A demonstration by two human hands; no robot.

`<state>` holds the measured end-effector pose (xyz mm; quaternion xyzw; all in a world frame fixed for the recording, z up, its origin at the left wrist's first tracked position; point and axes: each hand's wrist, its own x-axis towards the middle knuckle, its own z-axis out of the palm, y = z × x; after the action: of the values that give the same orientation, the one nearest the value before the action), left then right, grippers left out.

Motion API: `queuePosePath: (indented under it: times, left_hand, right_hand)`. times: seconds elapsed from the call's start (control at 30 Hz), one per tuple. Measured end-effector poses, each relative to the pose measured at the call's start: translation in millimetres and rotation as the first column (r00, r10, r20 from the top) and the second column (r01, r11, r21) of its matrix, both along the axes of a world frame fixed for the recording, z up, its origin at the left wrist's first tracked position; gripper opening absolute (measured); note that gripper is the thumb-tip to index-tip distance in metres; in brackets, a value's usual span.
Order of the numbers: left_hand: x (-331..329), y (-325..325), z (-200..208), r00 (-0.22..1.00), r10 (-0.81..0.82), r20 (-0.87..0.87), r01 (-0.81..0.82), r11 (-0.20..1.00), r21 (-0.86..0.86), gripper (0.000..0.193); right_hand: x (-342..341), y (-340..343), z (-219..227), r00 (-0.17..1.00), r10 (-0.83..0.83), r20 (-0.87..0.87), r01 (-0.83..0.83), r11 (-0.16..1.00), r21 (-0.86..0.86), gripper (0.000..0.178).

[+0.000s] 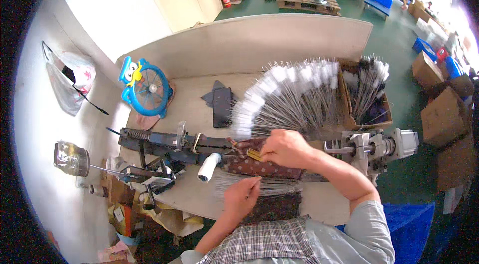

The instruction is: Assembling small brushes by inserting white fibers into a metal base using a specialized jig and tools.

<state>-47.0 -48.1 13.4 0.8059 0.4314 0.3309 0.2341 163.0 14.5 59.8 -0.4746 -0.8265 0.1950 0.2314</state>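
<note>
My right hand (287, 148) is closed with its fingertips on a small yellow, brass-coloured piece (254, 155), above a brown cloth with pale dots (277, 170). Nearer to me, my left hand (241, 197) is curled, its fingertips together by a bundle of thin wire rods (279, 185); what they pinch, if anything, is too small to make out. Beyond the cloth lies a broad fan of wire-handled brushes with white bristle ends (294, 89). A white tube (209, 167) stands left of the cloth, beside a long dark metal machine bar (159, 139).
Farther right, a cardboard box (345, 97) holds more brushes, near a motor unit (405, 145). A blue cartoon-shaped fan (149, 89) and a dark phone (221, 107) occupy the table's left half. A raised panel (259, 39) borders the far edge. A clear container (72, 158) is at far left.
</note>
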Motion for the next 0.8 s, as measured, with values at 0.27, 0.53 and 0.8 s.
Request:
queuePosePath:
  times: [0.27, 0.53, 0.8]
  left_hand:
    - [-53, 30, -4, 0.715, 0.553, 0.428, -0.048, 0.65, -0.759, 0.023]
    - [-28, 60, -28, 0.924, 0.308, 0.226, -0.106, 0.774, -0.624, 0.037]
    - [-28, 58, -63, 0.873, 0.326, 0.361, 0.004, 0.737, -0.676, 0.029]
  right_hand:
    - [-63, 31, -26, 0.991, -0.119, 0.065, 0.107, 0.98, 0.167, 0.01]
    - [-69, 33, -13, 0.978, -0.149, 0.143, 0.132, 0.984, 0.123, 0.013]
    - [-47, 15, -9, 0.997, -0.038, 0.073, 0.02, 0.972, 0.235, 0.01]
